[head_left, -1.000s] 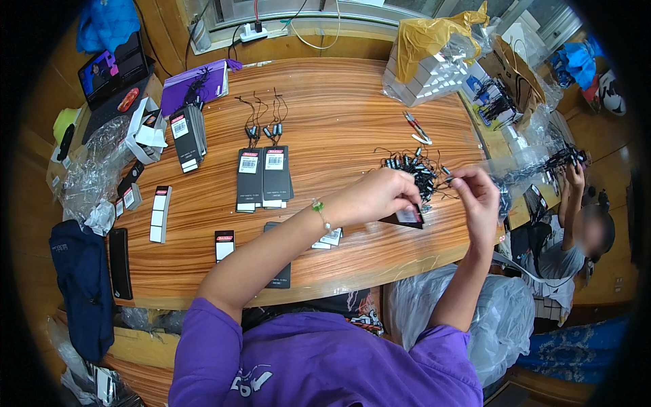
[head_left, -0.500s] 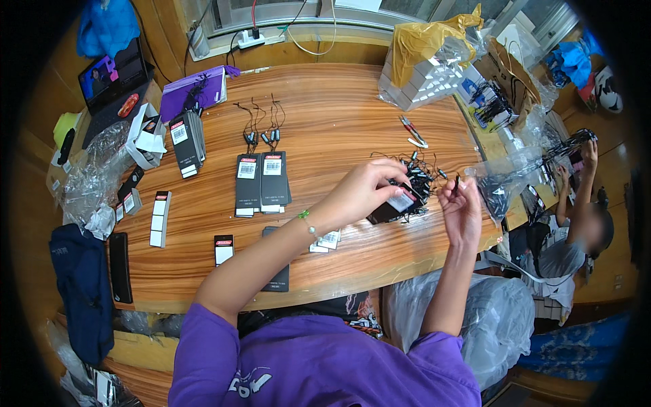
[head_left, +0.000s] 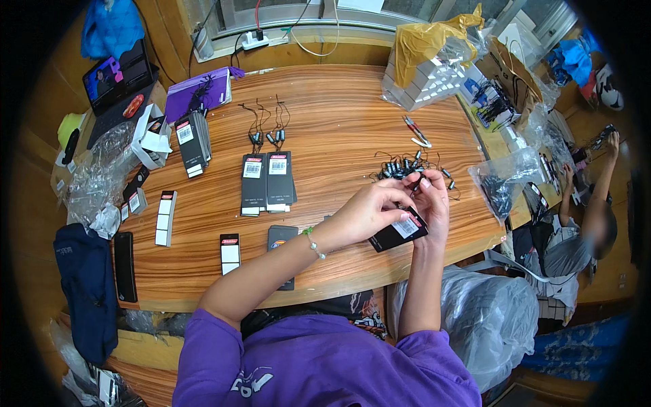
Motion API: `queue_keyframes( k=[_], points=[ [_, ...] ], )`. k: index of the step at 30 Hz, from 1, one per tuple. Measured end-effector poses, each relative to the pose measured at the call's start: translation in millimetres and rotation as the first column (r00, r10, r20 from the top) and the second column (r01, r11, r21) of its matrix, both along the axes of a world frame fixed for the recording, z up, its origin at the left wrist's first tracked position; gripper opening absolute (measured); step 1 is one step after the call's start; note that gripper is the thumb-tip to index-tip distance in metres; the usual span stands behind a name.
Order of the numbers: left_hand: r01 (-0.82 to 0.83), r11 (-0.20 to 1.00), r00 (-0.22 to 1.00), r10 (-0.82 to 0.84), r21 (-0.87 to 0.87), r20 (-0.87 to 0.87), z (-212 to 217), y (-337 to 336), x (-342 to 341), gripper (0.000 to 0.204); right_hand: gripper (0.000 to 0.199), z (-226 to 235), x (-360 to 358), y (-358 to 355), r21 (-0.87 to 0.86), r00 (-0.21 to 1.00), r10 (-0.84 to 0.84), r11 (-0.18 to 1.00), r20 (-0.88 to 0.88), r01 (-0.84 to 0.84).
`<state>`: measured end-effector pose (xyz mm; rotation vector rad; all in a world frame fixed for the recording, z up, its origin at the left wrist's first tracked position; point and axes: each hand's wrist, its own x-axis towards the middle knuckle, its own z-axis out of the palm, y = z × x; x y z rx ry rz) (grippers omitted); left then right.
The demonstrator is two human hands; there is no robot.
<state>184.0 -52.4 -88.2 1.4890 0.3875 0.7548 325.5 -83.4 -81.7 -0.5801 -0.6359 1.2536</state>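
Observation:
My left hand (head_left: 375, 216) is closed on a black hang tag (head_left: 388, 239) with a white label, held above the table's right part. Close against it, my right hand (head_left: 435, 210) has its fingertips pinched at a dark tag string that barely shows between the hands. Just beyond them lies a tangled pile of black strings with small cylindrical locks (head_left: 407, 165). Two stacks of strung dark tags (head_left: 254, 186) lie mid-table, their strings pointing away from me. Beside my left forearm are another dark tag stack (head_left: 281, 237) and a white-panelled sticker stack (head_left: 230, 252).
Red-handled pliers (head_left: 412, 129) lie beyond the pile. A box wrapped in plastic (head_left: 424, 85) stands at the far right. More tags (head_left: 192, 146), a purple folder (head_left: 213, 91) and a laptop (head_left: 119, 81) are on the left. Another person (head_left: 576, 227) works at the right.
My right hand has moved left to meet my left hand. The tag has come off the string pile toward me, and the hands are now close together.

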Motion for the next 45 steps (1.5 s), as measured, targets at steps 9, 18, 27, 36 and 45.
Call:
queue_keyframes(
  k=[9, 18, 27, 36, 45],
  points=[
    [0.053, 0.990, 0.995, -0.064, -0.134, -0.081, 1, -4, -16, 0.016, 0.011, 11, 17, 10, 0.045, 0.995, -0.100, 0.994, 0.006, 0.099],
    [-0.277, 0.960, 0.961, 0.278, -0.038, 0.002, -3, 2, -49, 0.015, 0.021, 37, 26, 14, 0.199, 0.995, -0.086, 0.975, -0.043, 0.093],
    [-0.478, 0.875, 0.877, 0.481, -0.076, 0.017, 24, -4, -66, 0.020, 0.019, 24, -55, -16, 0.113, 0.576, -0.164, 0.986, 0.801, 0.124],
    [-0.503, 0.863, 0.862, 0.505, -0.047, 0.043, 27, -7, -71, 0.021, 0.021, 18, -67, -11, 0.219, 0.395, -0.259, 0.965, 0.881, 0.143],
    [-0.533, 0.845, 0.846, 0.533, 0.030, -0.002, 29, -12, -70, 0.020, 0.021, 25, -71, -10, 0.234, 0.289, -0.266, 0.962, 0.920, 0.142]
  ],
)
